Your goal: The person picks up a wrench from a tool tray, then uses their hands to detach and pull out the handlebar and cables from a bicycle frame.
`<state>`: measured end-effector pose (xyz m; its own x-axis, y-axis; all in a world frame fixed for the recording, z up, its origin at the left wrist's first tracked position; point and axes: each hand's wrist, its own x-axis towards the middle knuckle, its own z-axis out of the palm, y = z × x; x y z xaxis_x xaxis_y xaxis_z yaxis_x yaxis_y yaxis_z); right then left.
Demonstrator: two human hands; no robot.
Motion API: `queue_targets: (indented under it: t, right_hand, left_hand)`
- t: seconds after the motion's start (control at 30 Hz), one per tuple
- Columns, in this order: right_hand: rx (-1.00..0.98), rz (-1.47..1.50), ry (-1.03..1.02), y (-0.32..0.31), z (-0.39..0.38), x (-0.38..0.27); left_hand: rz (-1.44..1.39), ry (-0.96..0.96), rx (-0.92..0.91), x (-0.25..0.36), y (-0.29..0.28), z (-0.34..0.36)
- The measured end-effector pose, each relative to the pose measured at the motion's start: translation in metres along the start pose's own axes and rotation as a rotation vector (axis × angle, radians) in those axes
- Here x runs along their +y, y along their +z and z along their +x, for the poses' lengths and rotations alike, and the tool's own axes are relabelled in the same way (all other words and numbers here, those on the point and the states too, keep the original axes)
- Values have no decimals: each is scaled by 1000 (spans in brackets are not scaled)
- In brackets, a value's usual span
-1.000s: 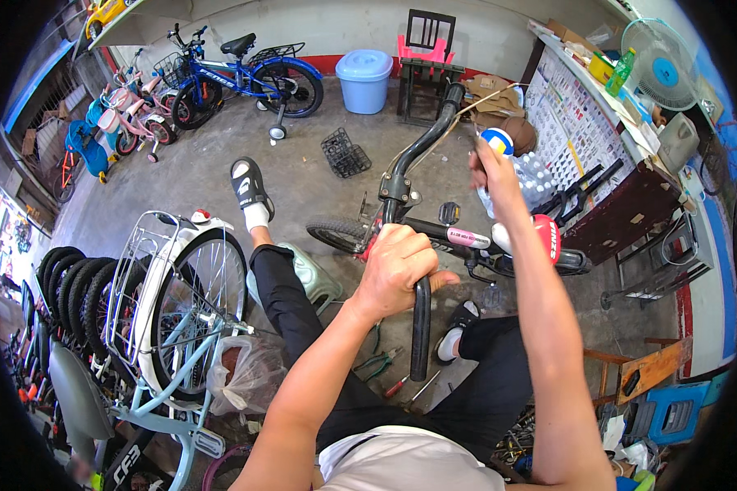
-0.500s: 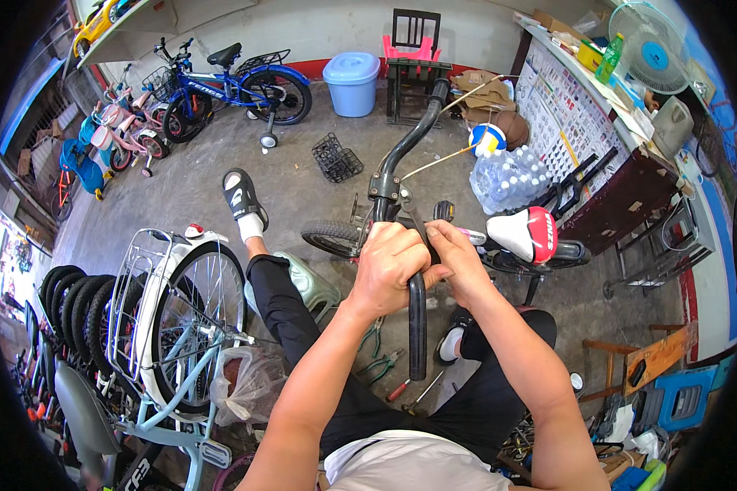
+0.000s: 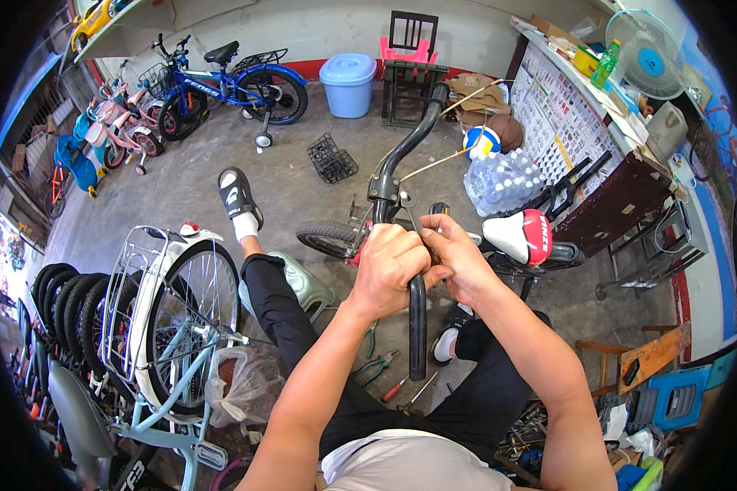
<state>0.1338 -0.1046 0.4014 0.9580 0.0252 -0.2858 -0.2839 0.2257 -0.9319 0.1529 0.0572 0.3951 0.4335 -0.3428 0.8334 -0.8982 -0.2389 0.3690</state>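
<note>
My left grip (image 3: 393,266) was clamped round the black handlebar (image 3: 418,340) near the middle of my view, one end of the bar rising toward twelve o'clock and the other dropping toward six. My right grip (image 3: 460,262) was right up against it at three o'clock, curled; whether it had closed on anything, I could not tell. From there, the white-and-red saddle (image 3: 517,237) sat near three o'clock and the front wheel (image 3: 327,237) between nine and ten. Green-handled pliers (image 3: 377,367) and a red-handled screwdriver (image 3: 395,389) lay on the floor (image 3: 180,188) toward seven. Wrapped bottles (image 3: 499,182) stood between one and two, the table (image 3: 626,204) near two, and a black basket (image 3: 332,158) near eleven.
</note>
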Motion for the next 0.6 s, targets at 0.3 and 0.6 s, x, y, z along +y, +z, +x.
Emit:
queue_targets:
  t: [0.3,0.6]
  right_hand:
    - [-88,-115,108,-8,10,-13]
    - [-58,-1636,-633,-45,98,-108]
  left_hand:
    - [-2,3,12,1,-1,-2]
    - [21,37,-62,5,-6,-3]
